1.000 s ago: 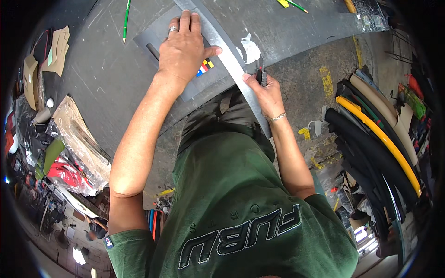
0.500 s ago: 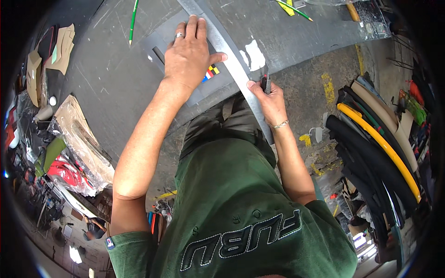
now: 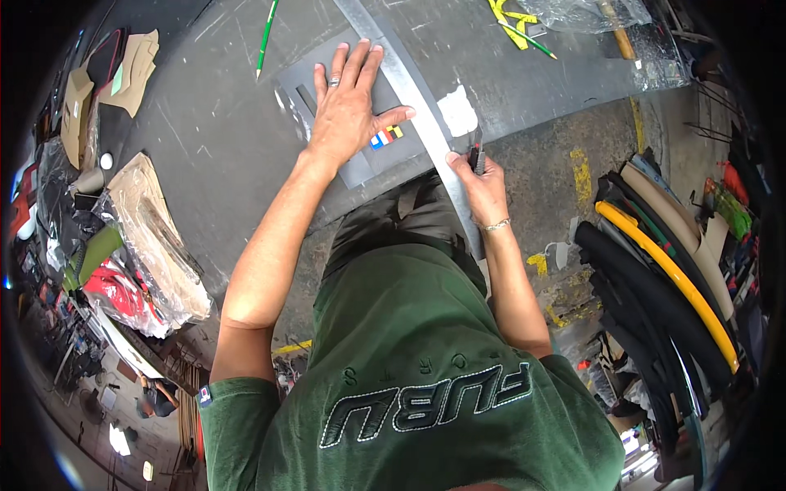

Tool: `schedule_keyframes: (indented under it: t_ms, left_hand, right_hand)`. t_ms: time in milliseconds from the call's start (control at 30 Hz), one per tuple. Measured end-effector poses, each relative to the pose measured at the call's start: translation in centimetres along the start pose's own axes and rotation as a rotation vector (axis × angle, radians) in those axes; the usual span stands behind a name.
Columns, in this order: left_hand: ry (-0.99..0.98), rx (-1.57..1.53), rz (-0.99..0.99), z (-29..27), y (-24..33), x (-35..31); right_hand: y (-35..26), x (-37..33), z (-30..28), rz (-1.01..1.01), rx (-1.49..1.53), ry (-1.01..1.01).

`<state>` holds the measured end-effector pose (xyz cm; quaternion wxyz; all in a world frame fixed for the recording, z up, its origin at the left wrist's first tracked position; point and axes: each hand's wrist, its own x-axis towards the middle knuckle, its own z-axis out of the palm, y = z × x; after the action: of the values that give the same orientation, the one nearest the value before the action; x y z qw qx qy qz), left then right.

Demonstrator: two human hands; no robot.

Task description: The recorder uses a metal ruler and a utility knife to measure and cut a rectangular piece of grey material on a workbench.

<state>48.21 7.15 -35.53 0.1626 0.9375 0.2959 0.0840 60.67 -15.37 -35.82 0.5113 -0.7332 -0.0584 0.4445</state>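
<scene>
My left hand [image 3: 348, 114] presses flat on a grey sheet [image 3: 359, 174], fingers spread and thumb against a long metal ruler [image 3: 427, 127]. The sheet has a dark slot near its left edge. A small coloured checkered patch [image 3: 383, 141] shows beside my wrist. The ruler lies slanted along the sheet's right side, its near end reaching past the table edge towards my body. My right hand [image 3: 485, 190] is closed round a dark utility knife [image 3: 477, 157], its thumb on the ruler's right edge. I cannot make out the blade clearly.
On the dark table [image 3: 205, 123] lie a green pencil [image 3: 266, 41], a white scrap [image 3: 457, 111], another green pencil [image 3: 536, 42] and a yellow tape measure [image 3: 512, 31]. Plastic-wrapped brown sheets [image 3: 143, 204] are at the left. Material rolls [image 3: 655, 270] stand at the right.
The whole view has shifted slightly, moving the table things rightwards in the picture. My left fingers have spread a little more. My right hand still holds the knife beside the ruler.
</scene>
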Motion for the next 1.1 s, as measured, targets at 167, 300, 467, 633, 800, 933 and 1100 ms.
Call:
schedule_keyframes:
  t_ms: [167, 300, 467, 633, 800, 933, 1100]
  left_hand:
    - [-0.009, -0.048, -0.022, 0.03, 0.09, 0.04]
    - [-0.004, -0.050, -0.015, 0.02, 0.06, 0.02]
    - [0.000, -0.050, -0.012, -0.08, 0.09, -0.01]
    - [0.000, -0.051, -0.012, -0.03, 0.00, -0.08]
    - [-0.007, -0.049, -0.014, 0.03, 0.04, 0.05]
    - [0.005, -0.049, -0.010, 0.12, -0.02, 0.04]
    - [0.017, -0.017, -0.010, -0.41, 0.51, 0.05]
  right_hand:
    - [0.11, 0.12, -0.15, 0.007, -0.002, 0.000]
    - [-0.12, 0.10, -0.05, 0.009, 0.005, -0.004]
    - [0.17, 0.11, -0.05, -0.009, -0.005, 0.003]
    - [-0.01, 0.05, 0.02, -0.014, -0.020, 0.006]
    - [0.67, 0.37, -0.50, 0.003, -0.052, -0.013]
    - [0.47, 0.31, -0.49, 0.017, -0.056, -0.013]
    - [0.38, 0.19, -0.37, 0.003, -0.054, 0.000]
